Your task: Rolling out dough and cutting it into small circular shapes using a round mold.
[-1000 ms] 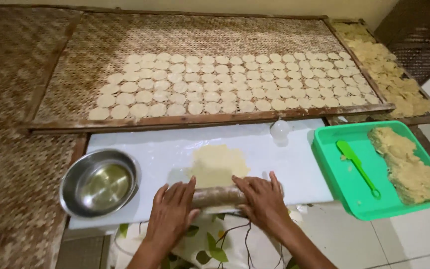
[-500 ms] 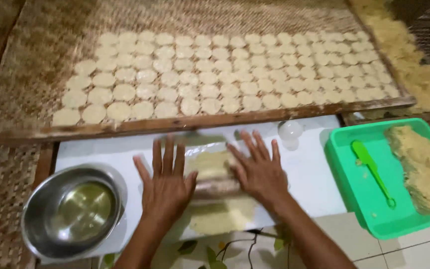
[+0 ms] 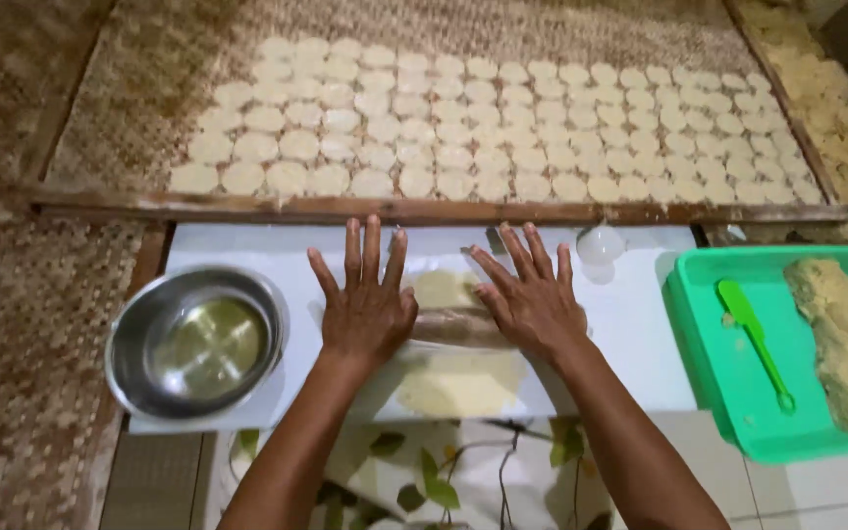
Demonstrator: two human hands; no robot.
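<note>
My left hand (image 3: 365, 299) and my right hand (image 3: 530, 294) lie flat, fingers spread, on a wooden rolling pin (image 3: 453, 329) that rests across a sheet of pale yellow dough (image 3: 458, 381). The dough lies under clear plastic on a white board (image 3: 630, 324). Thin flattened dough shows both in front of the pin and beyond it, between my hands. Neither hand grips the pin; the palms press down on its two ends.
A steel bowl (image 3: 196, 344) with some oil stands at the left of the board. A green tray (image 3: 728, 393) on the right holds a green spatula (image 3: 756, 339) and a dough lump (image 3: 846, 339). Beyond, a woven bamboo rack (image 3: 130, 128) carries several rows of round dough discs (image 3: 503, 128). A small clear cup (image 3: 601, 245) sits by the rack's frame.
My hands have rolled the pin away from me, from the board's near edge up over the dough. The dough sheet has become longer and thinner behind the pin.
</note>
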